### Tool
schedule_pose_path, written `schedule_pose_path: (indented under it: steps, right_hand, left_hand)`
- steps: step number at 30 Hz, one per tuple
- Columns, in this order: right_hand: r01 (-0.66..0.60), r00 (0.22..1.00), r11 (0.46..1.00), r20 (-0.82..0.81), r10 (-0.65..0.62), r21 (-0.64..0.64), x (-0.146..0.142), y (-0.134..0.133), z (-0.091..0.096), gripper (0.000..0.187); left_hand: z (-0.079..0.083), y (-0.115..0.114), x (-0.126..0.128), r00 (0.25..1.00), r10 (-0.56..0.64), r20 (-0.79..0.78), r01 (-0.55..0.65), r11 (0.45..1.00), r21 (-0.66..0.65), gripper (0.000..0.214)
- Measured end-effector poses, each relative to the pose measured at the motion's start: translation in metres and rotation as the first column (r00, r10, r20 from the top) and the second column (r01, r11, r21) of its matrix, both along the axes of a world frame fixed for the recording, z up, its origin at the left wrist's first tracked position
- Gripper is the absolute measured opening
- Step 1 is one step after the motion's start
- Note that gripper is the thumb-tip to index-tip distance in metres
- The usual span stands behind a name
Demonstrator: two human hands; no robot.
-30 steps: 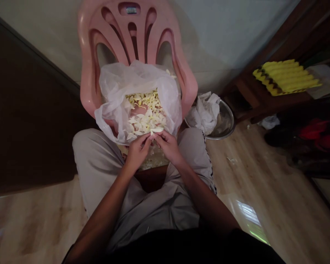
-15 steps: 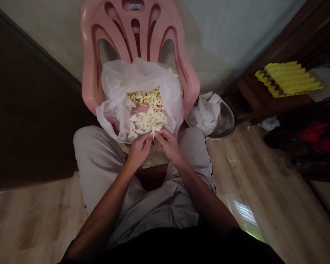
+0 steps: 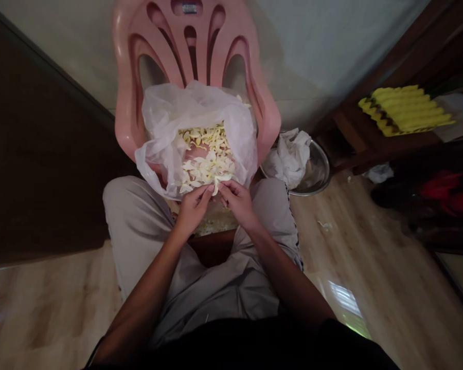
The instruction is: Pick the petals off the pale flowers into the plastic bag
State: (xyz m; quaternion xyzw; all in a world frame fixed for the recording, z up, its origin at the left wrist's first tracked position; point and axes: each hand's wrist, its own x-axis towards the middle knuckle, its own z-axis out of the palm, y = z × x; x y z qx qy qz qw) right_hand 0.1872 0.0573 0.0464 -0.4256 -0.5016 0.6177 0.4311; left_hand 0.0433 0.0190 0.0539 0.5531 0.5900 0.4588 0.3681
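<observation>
A small white flower (image 3: 216, 184) is pinched between my two hands at the front edge of an opened white plastic bag (image 3: 164, 128). My left hand (image 3: 195, 203) has thumb and forefinger closed by the flower's left side. From the right, my right hand (image 3: 236, 199) grips it with the fingertips. Loose white and pale yellow flowers (image 3: 206, 167) lie heaped in the bag, just beyond my fingers. The bag rests on the seat of a pink plastic chair (image 3: 250, 61). The undersides of both hands are hidden.
A metal basin (image 3: 321, 177) holding a crumpled white bag (image 3: 293, 154) stands on the floor right of the chair. Yellow egg trays (image 3: 405, 110) sit on a wooden shelf (image 3: 355, 121) farther right. Between my legs, whitish bits (image 3: 216, 225) lie below the bag.
The flower between my fingertips shows more of its petals and stands up slightly. My left fingers have shifted a little; the bag and chair stay put.
</observation>
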Motion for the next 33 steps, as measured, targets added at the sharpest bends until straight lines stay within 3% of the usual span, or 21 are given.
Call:
schedule_pose_path:
  steps: [7,11,15,18,21,24,27,30,33]
  right_hand:
    - [-0.012,0.997,1.0,0.074,0.013,-0.009,-0.001,-0.001,-0.005,0.031]
    - [-0.007,0.995,1.0,0.102,0.008,-0.014,-0.002,-0.002,-0.007,0.026]
    - [0.076,0.985,0.997,0.154,-0.074,-0.004,-0.001,0.002,-0.013,0.025]
    - [0.181,0.963,0.983,0.2,-0.18,0.016,0.002,0.009,-0.019,0.026]
    - [0.23,0.947,0.973,0.224,-0.231,0.03,0.006,0.013,-0.022,0.029]
    - [0.232,0.948,0.972,0.219,-0.232,0.027,0.005,0.013,-0.023,0.03]
    - [0.207,0.956,0.978,0.207,-0.207,0.02,0.002,0.01,-0.021,0.029]
    - [0.123,0.973,0.992,0.194,-0.128,0.038,0.0,0.007,-0.019,0.026]
    - [0.017,0.987,0.998,0.159,-0.028,0.066,0.001,0.005,-0.016,0.023]
  left_hand:
    - [0.0,-0.001,-0.004,0.95,-0.024,-0.313,0.06,0.992,0.109,0.025]
    - [-0.001,-0.001,-0.002,0.935,0.013,-0.354,0.031,0.993,0.117,0.022]
    - [-0.002,0.003,-0.005,0.967,0.236,-0.099,-0.232,0.972,0.045,0.025]
    - [-0.004,0.01,-0.014,0.897,0.413,0.156,-0.415,0.91,-0.024,0.023]
    - [-0.004,0.014,-0.019,0.829,0.473,0.298,-0.46,0.88,-0.116,0.023]
    - [-0.002,0.012,-0.013,0.852,0.408,0.33,-0.358,0.911,-0.202,0.042]
    - [-0.001,0.008,-0.002,0.92,0.277,0.279,-0.239,0.957,-0.164,0.052]
    - [-0.002,0.005,0.004,0.991,0.1,0.093,-0.094,0.993,-0.065,0.04]
    - [-0.003,0.003,0.003,0.999,0.006,-0.044,-0.007,1.0,-0.018,0.029]
